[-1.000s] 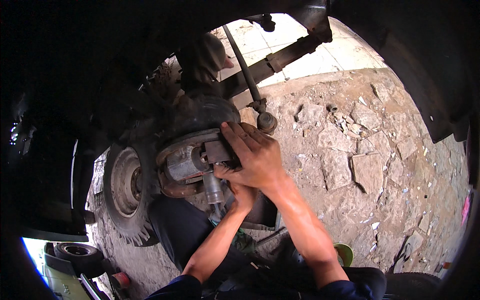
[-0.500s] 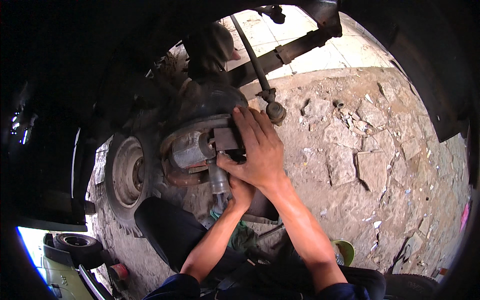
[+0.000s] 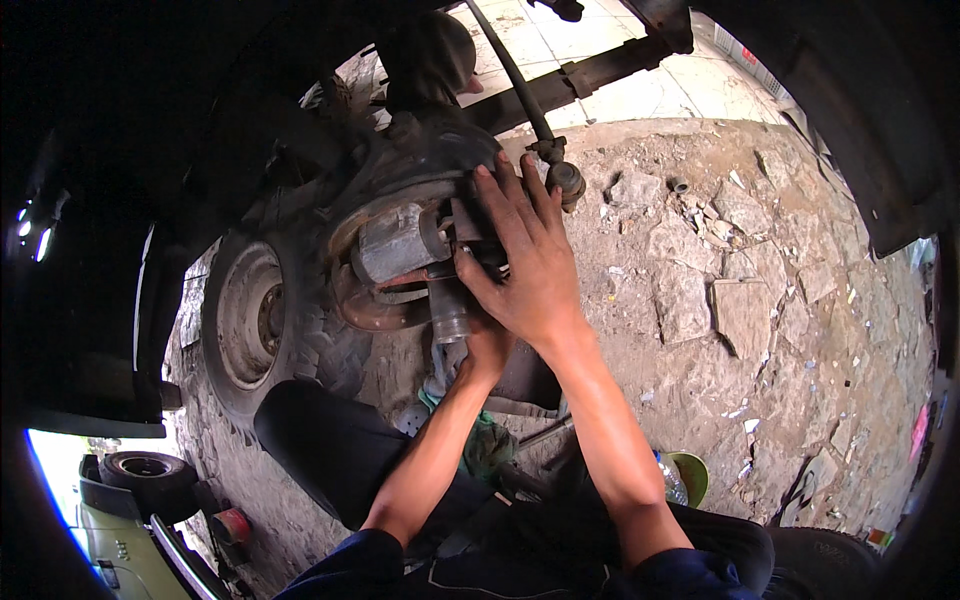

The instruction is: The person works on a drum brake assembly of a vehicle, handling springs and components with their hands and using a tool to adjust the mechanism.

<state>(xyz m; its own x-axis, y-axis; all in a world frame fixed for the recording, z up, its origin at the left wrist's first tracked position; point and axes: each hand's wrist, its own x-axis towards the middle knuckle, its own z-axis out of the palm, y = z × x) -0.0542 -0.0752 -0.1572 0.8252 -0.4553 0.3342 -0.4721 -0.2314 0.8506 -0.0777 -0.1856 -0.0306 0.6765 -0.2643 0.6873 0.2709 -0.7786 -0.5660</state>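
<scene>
My right hand lies over a dark metal block on a wheel-hub assembly, thumb on its lower left side and long fingers stretched over the top, near a rod with a ball joint. A grey metal cylinder sits just left of the block, above a curved rusty plate. My left hand reaches under the assembly beside a short metal tube; its fingers are hidden.
Dark vehicle bodywork surrounds the view. At left are a tyred wheel, a loose tyre and a red can. Broken stony ground lies at right, tiled floor above. A green bowl is near my right forearm.
The view has shifted, so the assembly and both my hands appear higher in it. My right hand's fingers are stretched straighter and a little further apart.
</scene>
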